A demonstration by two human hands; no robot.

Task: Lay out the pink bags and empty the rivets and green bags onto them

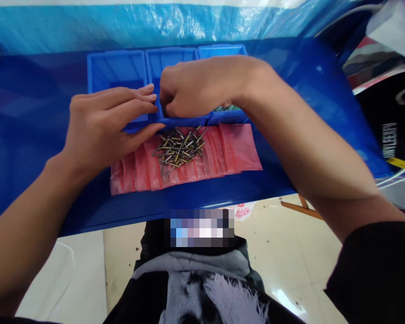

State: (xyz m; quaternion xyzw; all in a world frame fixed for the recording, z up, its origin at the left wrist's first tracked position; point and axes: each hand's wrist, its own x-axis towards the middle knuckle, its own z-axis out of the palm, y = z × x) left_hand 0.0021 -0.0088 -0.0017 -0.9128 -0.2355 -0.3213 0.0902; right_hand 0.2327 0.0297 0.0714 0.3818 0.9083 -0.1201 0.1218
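Observation:
My right hand [189, 87] reaches down into the middle blue bin [172, 54] with its fingers curled in. Its fingertips are hidden, so what they hold cannot be seen. My left hand [113, 119] rests at the front of the left blue bin [116, 58], its fingers stretched toward the wall between the bins and its thumb apart from them. Just below the thumb, a pile of blind rivets [180, 148], silver and brass-coloured, lies on a row of overlapping pink plastic bags [241, 146].
The right blue bin [222, 50] holds small pieces, mostly hidden behind my right wrist. All the bins stand on a blue-covered table [273, 184]. A shiny light-blue sheet [148, 24] hangs behind. Black and white items [388, 108] lie beyond the table's right end.

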